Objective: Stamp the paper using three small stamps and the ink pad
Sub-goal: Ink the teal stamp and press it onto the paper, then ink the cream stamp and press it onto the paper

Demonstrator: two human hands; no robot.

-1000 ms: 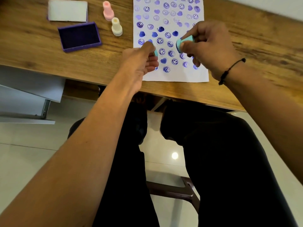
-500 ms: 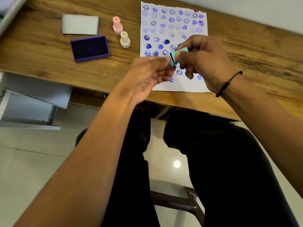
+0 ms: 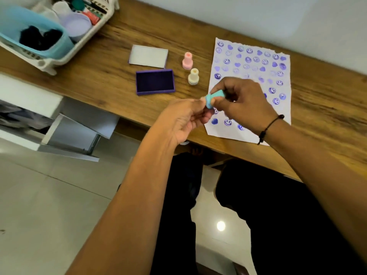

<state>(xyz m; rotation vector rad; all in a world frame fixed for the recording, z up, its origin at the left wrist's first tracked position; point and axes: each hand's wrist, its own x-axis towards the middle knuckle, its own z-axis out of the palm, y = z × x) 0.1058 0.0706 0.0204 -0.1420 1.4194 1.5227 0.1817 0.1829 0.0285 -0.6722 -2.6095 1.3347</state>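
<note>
My two hands hold a teal stamp [image 3: 213, 97] sideways in the air over the near left part of the paper [image 3: 253, 65]. My right hand [image 3: 244, 104] grips its narrow body. Fingertips of my left hand [image 3: 184, 120] pinch its wide end. The white sheet is covered with purple smiley and heart prints. A pink stamp [image 3: 187, 60] and a cream stamp [image 3: 193, 76] stand upright just left of the paper. Further left lies the open purple ink pad [image 3: 155, 81], with its pale lid [image 3: 148, 56] behind it.
The wooden table [image 3: 111, 76] runs along a white wall. A white basket [image 3: 59, 60] at the far left holds a light blue tub [image 3: 12, 22] and small containers. A white drawer unit [image 3: 75, 133] stands below the table's left side.
My hands came together: the teal piece in my left hand met the stamp in my right hand. The view has swung left, and the basket has come into sight.
</note>
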